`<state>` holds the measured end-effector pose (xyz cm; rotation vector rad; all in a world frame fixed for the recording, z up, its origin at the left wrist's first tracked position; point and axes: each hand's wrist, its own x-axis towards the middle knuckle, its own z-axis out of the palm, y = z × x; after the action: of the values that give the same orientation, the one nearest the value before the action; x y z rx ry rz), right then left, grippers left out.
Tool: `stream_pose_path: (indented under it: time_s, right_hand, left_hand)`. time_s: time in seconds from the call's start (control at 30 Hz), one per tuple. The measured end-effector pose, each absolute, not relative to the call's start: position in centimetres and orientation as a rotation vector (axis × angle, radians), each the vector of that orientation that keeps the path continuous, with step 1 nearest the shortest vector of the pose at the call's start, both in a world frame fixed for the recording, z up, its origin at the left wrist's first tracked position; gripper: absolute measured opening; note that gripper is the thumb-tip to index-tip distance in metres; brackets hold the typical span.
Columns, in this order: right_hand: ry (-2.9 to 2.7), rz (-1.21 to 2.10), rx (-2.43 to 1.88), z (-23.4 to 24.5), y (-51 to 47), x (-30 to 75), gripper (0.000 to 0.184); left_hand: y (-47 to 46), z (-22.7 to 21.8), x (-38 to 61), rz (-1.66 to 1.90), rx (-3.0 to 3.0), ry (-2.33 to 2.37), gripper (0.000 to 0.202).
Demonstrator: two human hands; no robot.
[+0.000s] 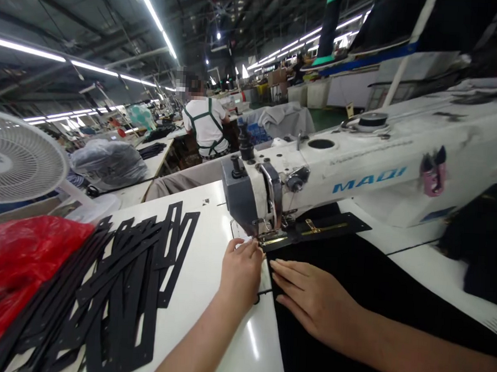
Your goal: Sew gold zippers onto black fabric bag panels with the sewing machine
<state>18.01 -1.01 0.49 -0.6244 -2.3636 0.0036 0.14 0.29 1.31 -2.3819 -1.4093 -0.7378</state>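
My left hand [242,271] is closed, its fingers bent together right beside the presser foot [266,237] of a white sewing machine [358,153]. What its fingertips hold is hidden. Flat on a large piece of black fabric [352,274] lies my right hand [313,295], fingers stretched out and pointing at the fabric's left edge. A black strip [346,224] with a gold-toothed zipper [274,242] runs under the foot on top of the fabric. Its gold zipper pull [312,226] sits to the right of the needle area.
Many black slotted frame pieces [147,291] lie piled at the left of the white table [209,295], beside a red plastic bag [27,269]. A white fan [20,157] stands behind them. Further back, a person [208,123] faces away at another workstation. Pink-handled snips [433,173] hang on the machine.
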Motion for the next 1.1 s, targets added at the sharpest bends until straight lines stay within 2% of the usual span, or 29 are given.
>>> stream_pose_path:
  time_s: [0.2,0.27,0.37,0.53,0.9,1.03,1.1]
  right_hand:
    - [-2.353,-0.060,-0.668,2.5,1.8,17.3,0.021]
    - [-2.319,-0.106,-0.710,2.6,2.8,16.9,0.024]
    - [-2.326,-0.025,-0.716,1.8,3.9,16.5,0.030]
    - [-2.376,0.127,-0.780,0.9,4.5,16.5,0.025]
    - [-2.349,0.145,-0.815,1.7,4.6,15.7,0.019]
    - [-2.315,-0.001,-0.813,1.8,5.1,16.7,0.016]
    - [-2.253,-0.184,-0.868,1.4,4.7,17.8,0.026]
  left_hand:
    - [0.2,1.2,0.2,-0.739,-2.341,-1.360,0.013]
    - [0.2,1.3,0.3,-0.743,-2.329,-1.348,0.015]
    - [0.2,1.3,0.3,-0.753,-2.318,-1.355,0.017]
    - [0.5,1.0,0.3,-0.738,-2.342,-1.385,0.015]
    - [0.9,0.7,0.3,-0.786,-2.271,-1.393,0.017]
    - [0.7,1.4,0.3,-0.828,-2.231,-1.409,0.017]
    - [0.3,1.8,0.1,-0.839,-2.232,-1.437,0.016]
